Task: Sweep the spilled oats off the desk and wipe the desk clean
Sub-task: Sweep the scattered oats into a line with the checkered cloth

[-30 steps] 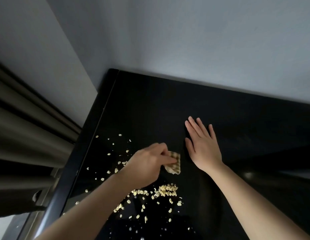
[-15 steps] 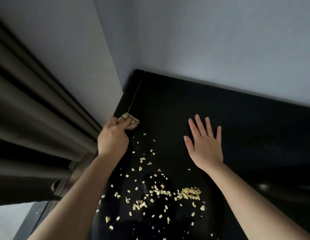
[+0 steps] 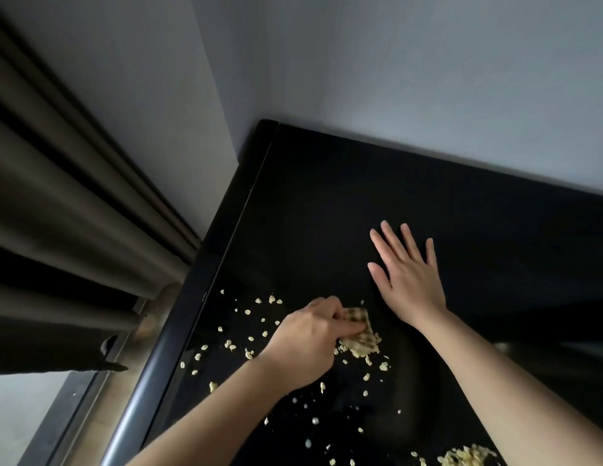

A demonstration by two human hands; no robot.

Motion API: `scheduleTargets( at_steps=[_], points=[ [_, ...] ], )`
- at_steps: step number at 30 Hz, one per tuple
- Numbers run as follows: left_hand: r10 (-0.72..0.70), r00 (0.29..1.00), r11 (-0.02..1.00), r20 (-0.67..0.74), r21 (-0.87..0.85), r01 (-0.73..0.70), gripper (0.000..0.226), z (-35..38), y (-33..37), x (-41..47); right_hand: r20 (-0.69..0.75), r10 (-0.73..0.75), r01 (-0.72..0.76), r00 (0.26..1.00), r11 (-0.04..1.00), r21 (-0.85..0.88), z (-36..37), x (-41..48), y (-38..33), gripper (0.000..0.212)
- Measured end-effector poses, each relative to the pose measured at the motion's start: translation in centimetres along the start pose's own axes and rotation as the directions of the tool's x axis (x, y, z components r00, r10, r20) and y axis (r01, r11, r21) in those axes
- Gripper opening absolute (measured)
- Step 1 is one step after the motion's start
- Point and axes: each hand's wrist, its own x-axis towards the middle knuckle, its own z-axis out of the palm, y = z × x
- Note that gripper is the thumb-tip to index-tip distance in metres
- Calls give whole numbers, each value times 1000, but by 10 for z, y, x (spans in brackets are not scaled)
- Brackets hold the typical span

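Pale oats (image 3: 231, 344) lie scattered over the left part of the glossy black desk (image 3: 327, 203). My left hand (image 3: 307, 341) is closed on a small checked cloth (image 3: 359, 331) pressed onto the desk, with a clump of oats bunched against the cloth's lower edge. My right hand (image 3: 407, 280) rests flat on the desk with fingers spread, just right of the cloth and holding nothing. A second heap of oats (image 3: 468, 457) sits at the bottom edge, partly behind my right forearm.
The desk fits into a corner of grey walls (image 3: 411, 62). Dark curtain folds (image 3: 58, 196) hang left of the desk's rounded left edge (image 3: 169, 338). A window sill shows below the curtain.
My left hand dragged the cloth from the desk's far left edge back toward the middle, pushing oats along. The right hand stayed flat in place. The view shifted.
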Motion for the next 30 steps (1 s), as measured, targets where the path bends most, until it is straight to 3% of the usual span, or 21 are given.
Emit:
scheduleTargets(
  at_steps=[2, 5, 8, 10, 13, 17, 21, 24, 27, 30],
  points=[
    [-53, 999, 994, -9, -91, 52, 51, -11, -1, 0, 5, 22, -22, 1000, 999, -25, 1, -14, 7, 62],
    [-274, 933, 956, -233, -172, 237, 50, -39, -16, 12, -5, 26, -26, 1000, 999, -19, 1, -24, 12, 62],
    [-442, 813, 894, -380, -117, 432, 45, -60, -40, 31, -24, 18, -18, 1000, 1000, -6, 2, -24, 12, 60],
    [-485, 790, 863, -376, -62, 501, 45, -57, -46, 43, -40, 11, -11, 999, 1000, 5, 3, -24, 13, 59],
    [-408, 875, 905, -260, 9, 425, 50, -30, -26, 55, -64, 14, -12, 998, 999, 30, 6, -25, 16, 56],
    [-101, 994, 994, -52, 43, 103, 54, 6, 12, 43, -53, 12, -12, 999, 1000, 10, 7, -25, 15, 59],
    [92, 991, 994, 100, 49, -97, 56, 25, 30, 13, -32, 45, -45, 998, 999, 15, 7, -35, 14, 63],
    [149, 970, 989, 192, -24, -147, 52, 29, 41, -10, -23, 37, -37, 999, 999, 1, 9, -53, 14, 63],
    [76, 991, 990, 113, -126, -61, 51, 21, 42, -24, -8, 22, -22, 1000, 1000, -6, 11, -63, 14, 63],
    [-164, 973, 980, -164, -137, 142, 50, -7, 23, -30, -9, 21, -21, 1000, 1000, -22, 11, -64, 15, 63]
  ],
)
